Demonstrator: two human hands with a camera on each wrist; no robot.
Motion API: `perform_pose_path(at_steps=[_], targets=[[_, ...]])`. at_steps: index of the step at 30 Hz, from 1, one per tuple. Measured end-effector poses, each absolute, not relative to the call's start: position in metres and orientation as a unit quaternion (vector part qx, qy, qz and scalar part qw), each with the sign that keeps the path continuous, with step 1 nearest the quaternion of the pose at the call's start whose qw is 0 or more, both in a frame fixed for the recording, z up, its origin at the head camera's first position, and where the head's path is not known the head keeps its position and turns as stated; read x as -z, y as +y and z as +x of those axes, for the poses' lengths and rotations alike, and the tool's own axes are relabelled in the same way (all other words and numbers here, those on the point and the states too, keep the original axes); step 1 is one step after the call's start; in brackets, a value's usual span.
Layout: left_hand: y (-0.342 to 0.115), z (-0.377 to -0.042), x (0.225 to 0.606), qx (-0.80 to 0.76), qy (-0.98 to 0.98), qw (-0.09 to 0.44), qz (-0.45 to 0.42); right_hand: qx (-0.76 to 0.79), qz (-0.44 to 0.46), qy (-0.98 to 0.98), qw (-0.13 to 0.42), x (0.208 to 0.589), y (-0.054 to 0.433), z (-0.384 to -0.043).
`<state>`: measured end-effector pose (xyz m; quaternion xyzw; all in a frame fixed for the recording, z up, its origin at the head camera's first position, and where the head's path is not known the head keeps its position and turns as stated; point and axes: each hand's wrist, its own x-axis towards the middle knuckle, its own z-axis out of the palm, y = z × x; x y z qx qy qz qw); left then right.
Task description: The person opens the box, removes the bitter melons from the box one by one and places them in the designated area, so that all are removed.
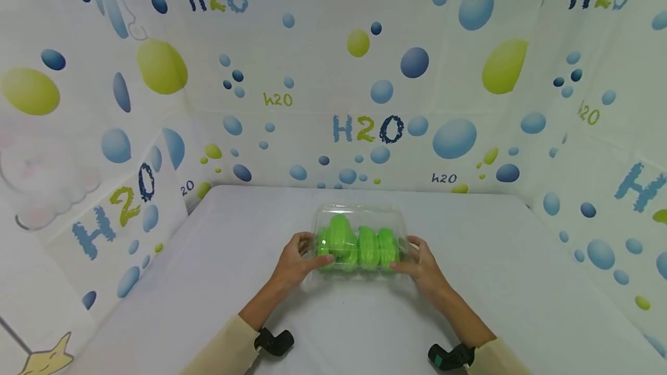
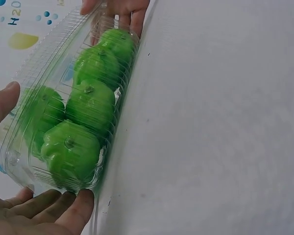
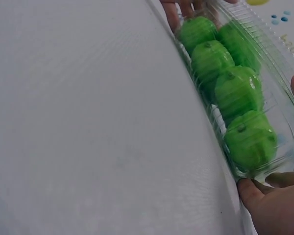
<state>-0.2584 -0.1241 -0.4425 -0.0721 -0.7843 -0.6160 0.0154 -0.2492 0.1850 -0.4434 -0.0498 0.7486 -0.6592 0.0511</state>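
A clear plastic clamshell box (image 1: pixel 365 210) is gripped at its two ends, close over the middle of the table. My left hand (image 1: pixel 298 262) holds its left end, thumb on the near side and fingers round the end. At the right end my right hand (image 1: pixel 424 266) grips the same way. Several bright green, lobed vegetables (image 1: pixel 368 247) with short stems, like small bell peppers, lie inside. In the left wrist view the peppers (image 2: pixel 90 105) form a row along one side, with another beside them. The right wrist view shows the lid down over the peppers (image 3: pixel 239 90).
A white cloth (image 1: pixel 250 219) covers the table, its far edge meeting a patterned backdrop (image 1: pixel 312 62) with blue and green dots. The backdrop also runs along both sides. Black camera mounts (image 1: pixel 275 341) sit on the wrists.
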Motion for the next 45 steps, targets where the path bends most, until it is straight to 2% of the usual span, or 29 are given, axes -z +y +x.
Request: perform_pose_path(at_steps=[15, 23, 35, 45], targets=[[-0.124, -0.260, 0.448, 0.608, -0.791, 0.050, -0.048, 0.703, 0.009, 0.711, -0.013, 0.448, 0.178, -0.249], [-0.124, -0.256, 0.447, 0.597, -0.798, 0.072, -0.035, 0.729, 0.024, 0.684, -0.017, 0.449, 0.178, -0.249], [-0.125, -0.254, 0.446, 0.618, -0.782, 0.074, -0.040, 0.718, 0.013, 0.694, -0.043, 0.449, 0.174, -0.244], [-0.124, -0.249, 0.442, 0.605, -0.792, 0.066, -0.033, 0.705, 0.002, 0.708, -0.031, 0.449, 0.178, -0.240]])
